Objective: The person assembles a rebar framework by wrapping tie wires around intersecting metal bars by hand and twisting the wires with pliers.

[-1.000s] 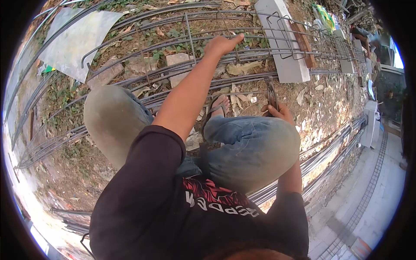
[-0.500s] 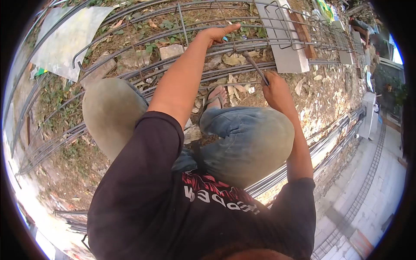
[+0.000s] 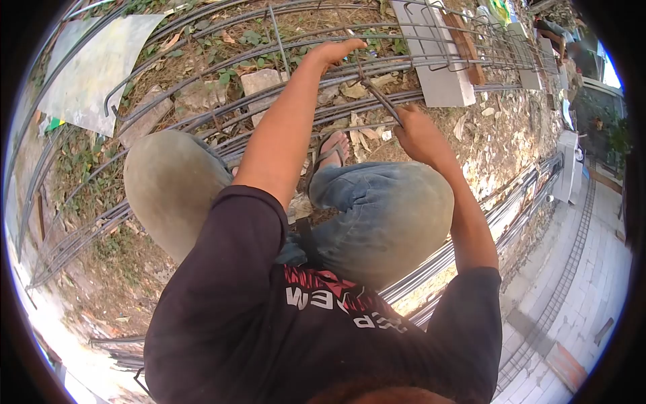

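Observation:
My left hand (image 3: 336, 52) is on the long steel rebars (image 3: 269, 52) of a reinforcement cage. Its thumb points right along a bar, and the fingers curl down around it, partly hidden. Closed around a dark metal bar (image 3: 383, 101), my right hand (image 3: 420, 133) is just to the right of the cage. The bar's far end meets a thin stirrup (image 3: 360, 69) at the rebars, right of my left hand; I cannot tell how the two are joined there.
A pale block (image 3: 444, 87) and a wooden piece (image 3: 469, 50) lie under the cage at right. Stones, dry leaves and more rebars (image 3: 81, 232) cover the ground around my sandalled foot (image 3: 332, 151). A pale sheet (image 3: 94, 71) lies at upper left. Another person (image 3: 558, 34) is at far right.
My right hand has moved slightly up and left, swinging the bar's near end with it. My left hand stays at the rebars. The whole view has shifted a little.

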A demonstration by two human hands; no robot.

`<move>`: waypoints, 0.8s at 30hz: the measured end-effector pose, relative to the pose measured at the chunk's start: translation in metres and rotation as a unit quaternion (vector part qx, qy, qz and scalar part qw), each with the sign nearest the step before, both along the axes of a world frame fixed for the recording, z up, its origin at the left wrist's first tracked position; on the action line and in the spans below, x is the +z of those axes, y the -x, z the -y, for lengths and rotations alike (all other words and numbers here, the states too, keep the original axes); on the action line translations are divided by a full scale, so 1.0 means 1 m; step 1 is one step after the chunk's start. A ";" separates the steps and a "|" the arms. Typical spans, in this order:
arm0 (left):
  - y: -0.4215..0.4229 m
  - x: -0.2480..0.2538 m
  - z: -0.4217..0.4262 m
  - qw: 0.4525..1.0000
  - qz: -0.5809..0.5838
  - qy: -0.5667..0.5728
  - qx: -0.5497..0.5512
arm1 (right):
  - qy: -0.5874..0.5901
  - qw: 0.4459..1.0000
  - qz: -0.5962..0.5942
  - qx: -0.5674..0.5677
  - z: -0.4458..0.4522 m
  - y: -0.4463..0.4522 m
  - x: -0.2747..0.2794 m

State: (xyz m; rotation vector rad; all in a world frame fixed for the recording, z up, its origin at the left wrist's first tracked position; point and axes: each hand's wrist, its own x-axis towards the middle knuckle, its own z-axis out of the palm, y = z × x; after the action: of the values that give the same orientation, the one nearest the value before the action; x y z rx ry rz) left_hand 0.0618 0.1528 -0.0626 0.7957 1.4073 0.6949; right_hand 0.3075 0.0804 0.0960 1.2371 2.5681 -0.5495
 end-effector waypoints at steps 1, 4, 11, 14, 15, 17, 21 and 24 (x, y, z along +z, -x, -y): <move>0.000 -0.001 -0.002 1.000 0.002 0.001 -0.001 | -0.019 1.000 0.000 -0.017 0.001 0.001 -0.005; 0.001 -0.004 -0.003 1.000 0.003 0.008 -0.003 | -0.002 0.996 -0.016 -0.090 0.008 0.005 -0.020; 0.005 0.000 0.000 1.000 0.012 0.017 -0.002 | 0.251 0.934 -0.087 -0.240 0.009 0.006 -0.014; 0.003 0.008 0.002 1.000 0.006 0.014 -0.006 | -0.037 0.991 -0.019 -0.127 0.026 0.007 -0.007; 0.003 0.011 0.003 1.000 0.008 0.010 -0.008 | -0.153 0.985 0.009 -0.075 0.031 0.007 -0.004; 0.004 0.013 0.003 1.000 0.011 0.010 -0.005 | -0.294 0.954 -0.041 -0.029 0.032 -0.008 -0.015; 0.006 0.001 0.000 1.000 0.002 0.018 -0.006 | -0.212 0.972 -0.048 -0.088 0.044 -0.015 -0.043; 0.004 -0.002 -0.003 1.000 0.005 0.015 -0.013 | 0.366 0.794 -0.274 -0.400 0.027 -0.029 -0.058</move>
State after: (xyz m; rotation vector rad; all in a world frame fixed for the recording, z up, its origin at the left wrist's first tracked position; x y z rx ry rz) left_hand 0.0580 0.1558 -0.0646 0.7851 1.3933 0.6544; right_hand 0.3361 0.0530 0.0380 1.9430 1.6156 -2.0820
